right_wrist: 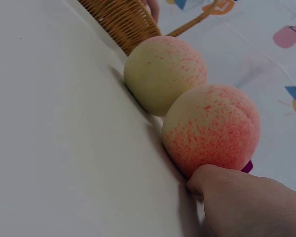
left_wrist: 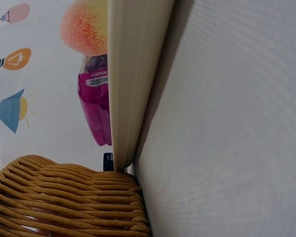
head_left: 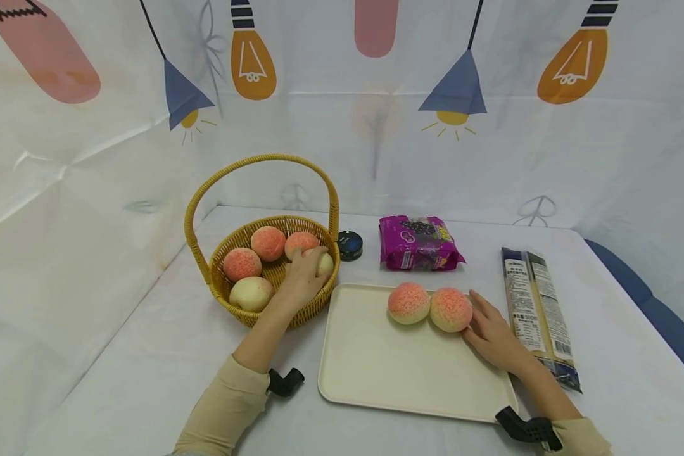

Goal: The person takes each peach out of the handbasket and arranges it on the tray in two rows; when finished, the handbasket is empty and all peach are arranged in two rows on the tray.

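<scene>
My left hand (head_left: 303,278) reaches into the yellow wicker basket (head_left: 236,237) and grips a pale peach (head_left: 323,265) at its right side; the fingers partly cover it. Several other peaches lie in there, among them a reddish peach (head_left: 242,264) and a pale one (head_left: 251,294). On the cream tray (head_left: 387,373) two pink-speckled peaches sit side by side: a left peach (head_left: 408,303) and a right peach (head_left: 451,310). My right hand (head_left: 496,335) holds the right peach from its right side, with the thumb (right_wrist: 202,180) against its base in the right wrist view.
Behind the tray lies a purple grape-printed packet (head_left: 418,244). A small dark round tin (head_left: 350,246) stands between it and the basket. To the tray's right is a long flat noodle-like packet (head_left: 538,310). The basket's tall handle (head_left: 262,158) arches over it.
</scene>
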{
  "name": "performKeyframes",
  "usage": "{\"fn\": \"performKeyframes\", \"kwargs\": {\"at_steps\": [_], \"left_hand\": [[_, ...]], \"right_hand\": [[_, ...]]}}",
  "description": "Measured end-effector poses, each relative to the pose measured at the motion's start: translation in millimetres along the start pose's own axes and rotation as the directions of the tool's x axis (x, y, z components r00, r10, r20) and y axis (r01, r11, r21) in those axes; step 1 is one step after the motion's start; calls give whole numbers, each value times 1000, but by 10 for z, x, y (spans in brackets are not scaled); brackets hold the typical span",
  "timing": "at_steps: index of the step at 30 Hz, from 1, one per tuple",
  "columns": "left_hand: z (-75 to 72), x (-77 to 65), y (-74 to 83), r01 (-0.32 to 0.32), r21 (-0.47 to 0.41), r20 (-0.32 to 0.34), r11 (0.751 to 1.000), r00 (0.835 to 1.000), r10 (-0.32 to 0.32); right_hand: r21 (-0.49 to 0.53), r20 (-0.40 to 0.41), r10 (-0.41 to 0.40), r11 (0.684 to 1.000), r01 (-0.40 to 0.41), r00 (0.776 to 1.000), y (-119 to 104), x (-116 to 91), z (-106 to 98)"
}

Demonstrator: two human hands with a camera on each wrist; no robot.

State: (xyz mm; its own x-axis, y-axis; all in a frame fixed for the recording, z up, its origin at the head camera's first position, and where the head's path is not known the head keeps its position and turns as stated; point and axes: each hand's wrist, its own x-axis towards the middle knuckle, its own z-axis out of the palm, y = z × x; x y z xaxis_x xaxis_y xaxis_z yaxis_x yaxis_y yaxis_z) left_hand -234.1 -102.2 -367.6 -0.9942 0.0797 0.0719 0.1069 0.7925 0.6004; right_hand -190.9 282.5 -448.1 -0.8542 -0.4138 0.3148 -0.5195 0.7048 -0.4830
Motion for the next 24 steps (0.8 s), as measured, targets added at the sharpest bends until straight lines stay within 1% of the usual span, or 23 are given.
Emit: {"fn": "performKeyframes", "kwargs": {"at_steps": [7,9,11,14,16,20,24], "left_hand": [[-8,-4,-1,-60,7,-29,998,998,60],[-17,-10,6,-80,2,-49,997,996,80],[-26,-10,10,-107,-6,-80,994,991,106],[-34,-1,5,-154,-13,-127,988,980,151],[-38,6,1,-174,-16,-153,985,974,170],[-52,4,-4,-182,-13,-177,983,968,177],[-67,-11,11,-187,-11,-177,982,967,182]], "right_hand": [[-4,3,-1,1000,1,1000,8,0,6],[-6,2,-1,1000,1,1000,10,0,7],[-5,2,3,1000,-3,1000,7,1,5],[-1,1,8,1000,-8,1000,-2,0,2],[2,1,9,1000,-9,1000,-10,0,1],[0,-4,5,1000,-5,1000,-18,1,3],[-3,-2,6,1000,-6,1000,-18,3,1]]}}
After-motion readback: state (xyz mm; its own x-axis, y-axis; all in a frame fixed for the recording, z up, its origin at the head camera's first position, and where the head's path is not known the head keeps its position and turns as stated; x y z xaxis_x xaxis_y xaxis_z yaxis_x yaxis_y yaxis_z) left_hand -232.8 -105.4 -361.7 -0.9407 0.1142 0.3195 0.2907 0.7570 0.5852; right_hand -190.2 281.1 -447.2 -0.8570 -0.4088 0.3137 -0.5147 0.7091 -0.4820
